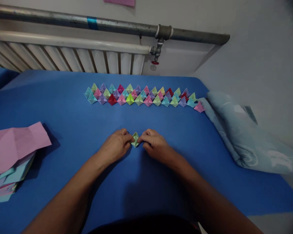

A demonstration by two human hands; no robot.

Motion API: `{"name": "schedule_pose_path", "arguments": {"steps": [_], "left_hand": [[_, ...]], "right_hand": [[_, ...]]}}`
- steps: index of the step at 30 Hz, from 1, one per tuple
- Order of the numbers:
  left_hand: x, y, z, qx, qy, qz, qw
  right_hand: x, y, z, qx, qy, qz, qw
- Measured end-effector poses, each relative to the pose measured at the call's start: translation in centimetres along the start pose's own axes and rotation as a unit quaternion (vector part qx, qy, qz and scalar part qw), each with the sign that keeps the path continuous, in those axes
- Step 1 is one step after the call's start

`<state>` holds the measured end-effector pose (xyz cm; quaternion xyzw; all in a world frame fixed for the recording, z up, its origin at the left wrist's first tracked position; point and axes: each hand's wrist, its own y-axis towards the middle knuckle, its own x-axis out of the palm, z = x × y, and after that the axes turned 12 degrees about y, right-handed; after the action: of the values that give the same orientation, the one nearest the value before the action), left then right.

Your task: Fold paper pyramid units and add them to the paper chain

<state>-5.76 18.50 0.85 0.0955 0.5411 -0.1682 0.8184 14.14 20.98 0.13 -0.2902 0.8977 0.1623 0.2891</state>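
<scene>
Between my two hands, low over the blue surface, is a small pale green origami boat (135,139) of folded paper. My left hand (117,143) pinches its left corner between thumb and fingers. On the other side, the fingertips of my right hand (157,144) close on its right corner. The boat's pointed top and bottom show between the fingers. Farther back, many folded paper boats (130,99) in pink, green, blue, purple and red stand in tight rows.
A stack of coloured paper with a pink sheet (19,139) on top lies at the left. At the right is a folded grey-green blanket (249,139). Behind the blue surface (70,130) are a white radiator (88,44), a metal pipe (122,27) and a red valve (155,62).
</scene>
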Motion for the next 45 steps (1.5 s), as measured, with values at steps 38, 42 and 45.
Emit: {"name": "schedule_pose_path", "arguments": {"steps": [38, 42, 45], "left_hand": [[-0.6, 0.1, 0.8, -0.013, 0.043, -0.048, 0.998], [-0.7, 0.1, 1.0, -0.017, 0.066, -0.055, 0.996], [-0.7, 0.1, 1.1, -0.016, 0.076, -0.053, 0.996]], "right_hand": [[0.5, 0.2, -0.6, 0.034, -0.057, 0.007, 0.998], [0.5, 0.2, -0.8, 0.047, -0.061, -0.002, 0.997], [0.5, 0.2, -1.0, 0.052, -0.066, -0.006, 0.996]]}}
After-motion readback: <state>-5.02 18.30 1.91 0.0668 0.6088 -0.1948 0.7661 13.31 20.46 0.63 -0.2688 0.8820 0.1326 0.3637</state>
